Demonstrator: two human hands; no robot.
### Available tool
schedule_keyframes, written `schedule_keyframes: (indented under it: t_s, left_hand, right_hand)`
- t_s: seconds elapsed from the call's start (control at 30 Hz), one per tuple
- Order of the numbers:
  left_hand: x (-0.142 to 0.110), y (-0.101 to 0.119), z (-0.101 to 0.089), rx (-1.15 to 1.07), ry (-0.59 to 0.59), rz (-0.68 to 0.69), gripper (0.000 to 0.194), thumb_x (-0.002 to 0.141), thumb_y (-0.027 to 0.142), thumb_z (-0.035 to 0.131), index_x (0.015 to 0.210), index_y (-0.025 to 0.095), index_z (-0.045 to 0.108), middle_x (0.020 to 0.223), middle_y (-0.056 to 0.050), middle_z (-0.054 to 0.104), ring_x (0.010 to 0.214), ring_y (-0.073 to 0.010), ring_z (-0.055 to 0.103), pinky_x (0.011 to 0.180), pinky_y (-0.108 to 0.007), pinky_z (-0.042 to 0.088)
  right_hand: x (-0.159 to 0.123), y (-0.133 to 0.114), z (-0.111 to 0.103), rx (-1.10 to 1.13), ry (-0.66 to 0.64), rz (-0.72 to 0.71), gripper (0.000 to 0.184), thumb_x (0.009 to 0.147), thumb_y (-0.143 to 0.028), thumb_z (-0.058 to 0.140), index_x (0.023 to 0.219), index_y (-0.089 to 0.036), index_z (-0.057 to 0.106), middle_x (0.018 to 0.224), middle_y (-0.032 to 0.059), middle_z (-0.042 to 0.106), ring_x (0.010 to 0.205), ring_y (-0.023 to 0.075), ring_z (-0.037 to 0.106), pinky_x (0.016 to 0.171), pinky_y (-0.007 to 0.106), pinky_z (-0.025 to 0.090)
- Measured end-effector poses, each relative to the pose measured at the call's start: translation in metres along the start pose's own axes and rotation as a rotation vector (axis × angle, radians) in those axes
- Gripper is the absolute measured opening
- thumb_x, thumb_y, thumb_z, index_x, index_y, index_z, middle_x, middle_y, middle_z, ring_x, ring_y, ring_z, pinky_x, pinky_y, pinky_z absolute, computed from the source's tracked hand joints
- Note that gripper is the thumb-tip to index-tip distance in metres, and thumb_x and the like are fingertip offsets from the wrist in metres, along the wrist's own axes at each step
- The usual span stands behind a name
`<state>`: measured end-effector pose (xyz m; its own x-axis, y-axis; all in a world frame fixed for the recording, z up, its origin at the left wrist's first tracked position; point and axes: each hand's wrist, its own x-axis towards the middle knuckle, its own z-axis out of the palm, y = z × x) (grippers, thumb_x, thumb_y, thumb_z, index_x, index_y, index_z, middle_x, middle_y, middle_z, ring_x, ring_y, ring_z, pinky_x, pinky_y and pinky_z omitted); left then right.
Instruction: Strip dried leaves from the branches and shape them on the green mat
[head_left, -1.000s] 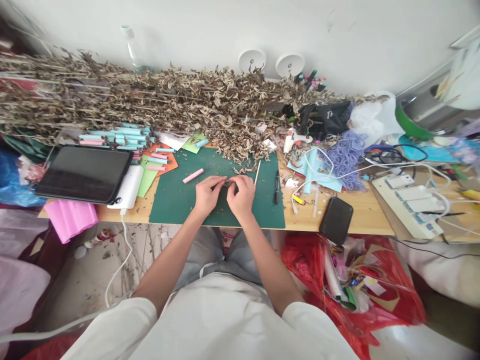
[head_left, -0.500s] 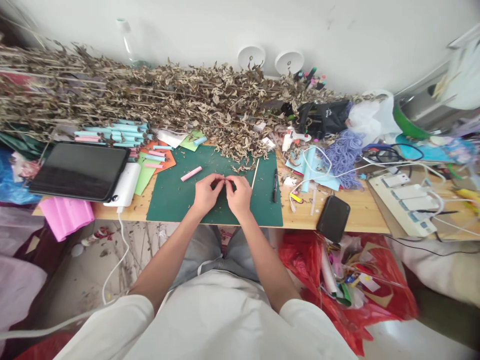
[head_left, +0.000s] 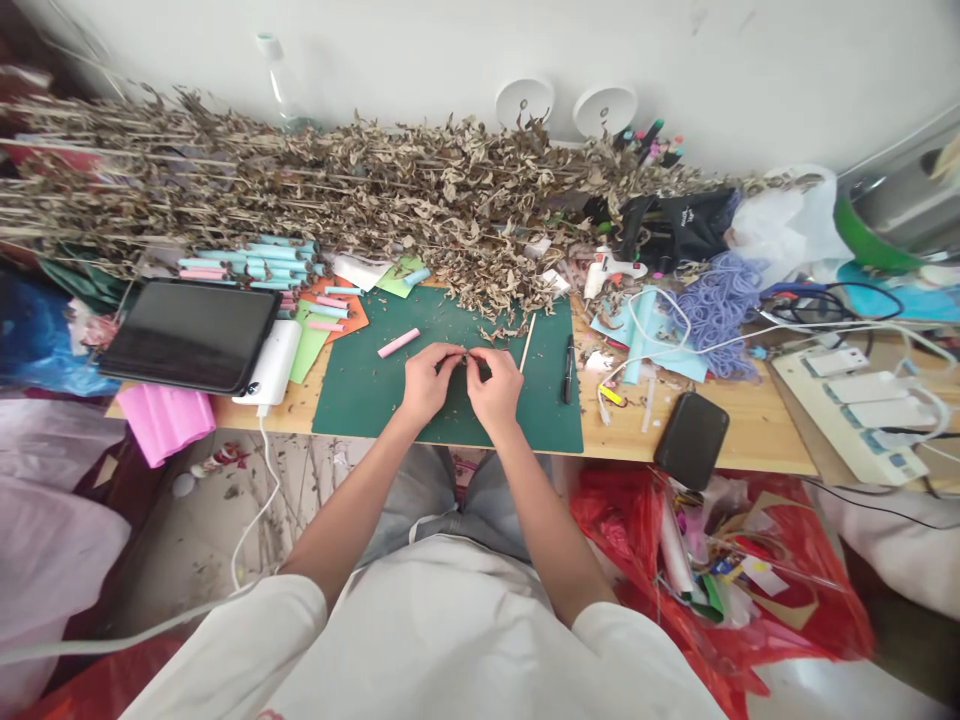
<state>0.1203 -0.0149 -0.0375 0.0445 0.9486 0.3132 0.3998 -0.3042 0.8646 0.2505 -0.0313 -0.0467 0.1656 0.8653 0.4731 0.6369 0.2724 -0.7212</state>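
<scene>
Both my hands meet over the green cutting mat (head_left: 360,390). My left hand (head_left: 424,381) and my right hand (head_left: 495,387) pinch a small dark piece (head_left: 466,357) between their fingertips; it is too small to name, perhaps a dried leaf or stem. A pink paper roll (head_left: 398,343) lies on the mat just left of my left hand. A thin wooden stick (head_left: 527,342) lies right of my right hand, and a black pen (head_left: 569,356) lies further right.
A long pile of dried leafy branches (head_left: 315,200) fills the back of the desk. A tablet (head_left: 191,335) and white power bank (head_left: 271,361) sit at left, rolled paper tubes (head_left: 255,265) behind. A glue gun (head_left: 613,268), purple yarn (head_left: 716,305), black phone (head_left: 691,440) and power strip (head_left: 855,410) lie right.
My fingertips have shifted slightly on the small piece and the head camera has swung a little, so the desk sits further right in view. Nothing else has moved.
</scene>
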Motion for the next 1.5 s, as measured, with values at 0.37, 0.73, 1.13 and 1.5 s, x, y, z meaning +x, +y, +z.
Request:
schedule_keyframes:
  t_s: [0.37, 0.73, 1.13, 1.5]
  left_hand:
    - [-0.002, 0.002, 0.002, 0.001, -0.029, -0.067, 0.015, 0.087, 0.019, 0.06, 0.095, 0.02, 0.074, 0.091, -0.004, 0.075, 0.083, -0.018, 0.07, 0.083, -0.032, 0.056]
    - [-0.003, 0.002, 0.001, -0.007, -0.011, -0.046, 0.011, 0.084, 0.021, 0.065, 0.089, 0.019, 0.074, 0.084, -0.004, 0.073, 0.07, -0.0148, 0.065, 0.07, -0.028, 0.054]
    - [-0.001, -0.006, 0.004, -0.109, 0.018, -0.147, 0.013, 0.086, 0.027, 0.066, 0.092, 0.019, 0.075, 0.087, -0.003, 0.075, 0.077, -0.0163, 0.069, 0.077, -0.029, 0.056]
    - [-0.002, -0.006, 0.0, -0.08, -0.002, -0.07, 0.016, 0.088, 0.026, 0.064, 0.096, 0.02, 0.077, 0.097, -0.005, 0.077, 0.089, -0.0189, 0.071, 0.086, -0.032, 0.056]
  right_hand:
    - [0.0, 0.001, 0.0, -0.013, -0.039, -0.01, 0.018, 0.094, -0.028, 0.052, 0.089, -0.021, 0.068, 0.086, 0.0063, 0.072, 0.084, 0.021, 0.063, 0.079, 0.036, 0.052]
    - [-0.002, 0.002, 0.001, -0.085, 0.017, -0.003, 0.014, 0.09, -0.024, 0.054, 0.085, -0.021, 0.066, 0.082, 0.0057, 0.071, 0.08, 0.0215, 0.062, 0.076, 0.035, 0.05]
    - [0.0, 0.0, -0.001, 0.012, -0.054, -0.072, 0.019, 0.089, -0.019, 0.056, 0.105, -0.021, 0.067, 0.099, 0.007, 0.072, 0.094, 0.022, 0.063, 0.088, 0.038, 0.052]
    - [0.001, 0.0, -0.001, 0.041, 0.01, -0.088, 0.018, 0.093, -0.025, 0.056, 0.09, -0.022, 0.073, 0.087, 0.005, 0.075, 0.082, 0.0195, 0.066, 0.079, 0.034, 0.054]
